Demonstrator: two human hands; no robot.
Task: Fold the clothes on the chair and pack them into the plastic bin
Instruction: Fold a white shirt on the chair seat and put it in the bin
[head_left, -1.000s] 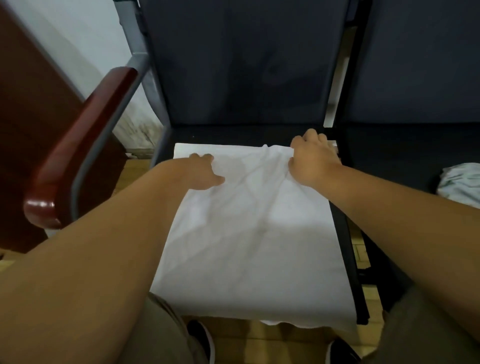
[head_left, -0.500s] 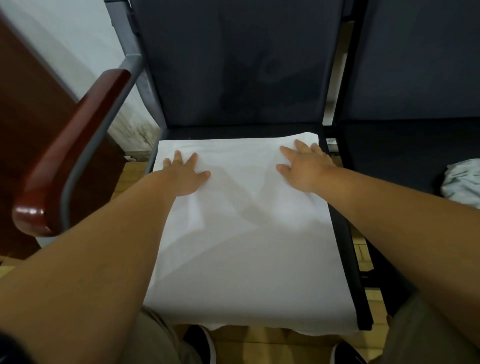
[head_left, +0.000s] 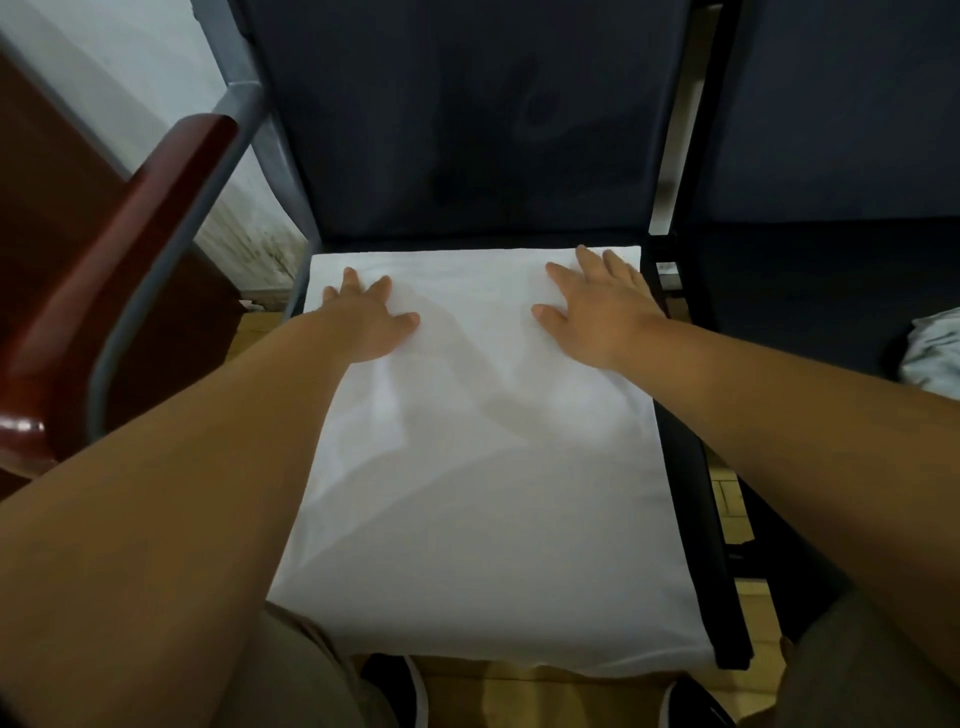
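A white garment (head_left: 483, 467) lies spread flat over the seat of a dark blue chair (head_left: 467, 130), covering nearly all of it. My left hand (head_left: 369, 319) rests palm down on its far left part, fingers spread. My right hand (head_left: 597, 306) presses flat on the far right part, near the back edge. Neither hand grips the cloth. A crumpled pale garment (head_left: 935, 353) lies on the neighbouring seat at the right edge. No plastic bin is in view.
A red-brown wooden armrest (head_left: 119, 249) on a grey metal frame rises at the left. A second dark chair (head_left: 841, 260) stands to the right. Wooden floor and my dark shoes (head_left: 400, 691) show below the seat's front edge.
My hands opened from pinching the cloth's far edge to lying flat on it. The far edge now reaches the seat's back, and the wrinkles are smoothed out.
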